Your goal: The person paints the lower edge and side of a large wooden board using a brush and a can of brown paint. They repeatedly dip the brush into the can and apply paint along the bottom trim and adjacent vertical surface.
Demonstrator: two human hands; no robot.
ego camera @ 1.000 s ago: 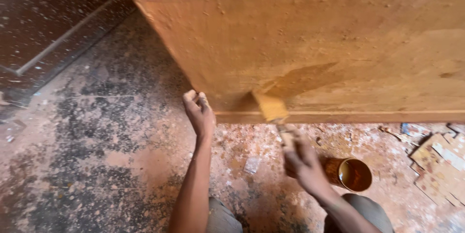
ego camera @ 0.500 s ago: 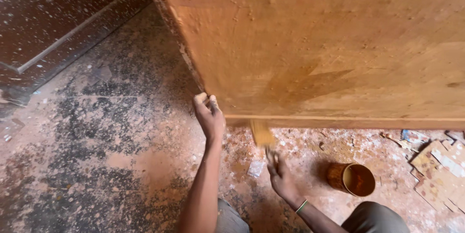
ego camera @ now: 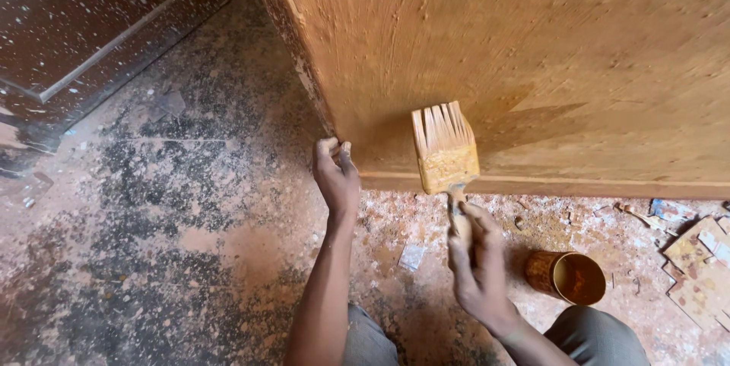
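Note:
A large orange-brown wooden panel [ego camera: 532, 54] stands on the floor and fills the upper right of the head view. My left hand [ego camera: 336, 176] grips its lower left corner. My right hand [ego camera: 477, 263] holds a wide flat paintbrush [ego camera: 445, 149] by the handle, bristles up. The bristles lie against the lower part of the panel, just above its bottom edge. A darker wet patch of coating spreads on the wood to the right of the brush.
A small round tin [ego camera: 569, 276] with brown liquid stands on the floor to the right of my right hand. Broken tile scraps [ego camera: 699, 259] lie at the far right. The floor [ego camera: 152, 244] is speckled and dusty. A dark spattered board [ego camera: 84, 31] lies upper left.
The brush has come back up from below the panel's bottom edge and now rests on the wood. My left hand stays on the corner. The camera has shifted left.

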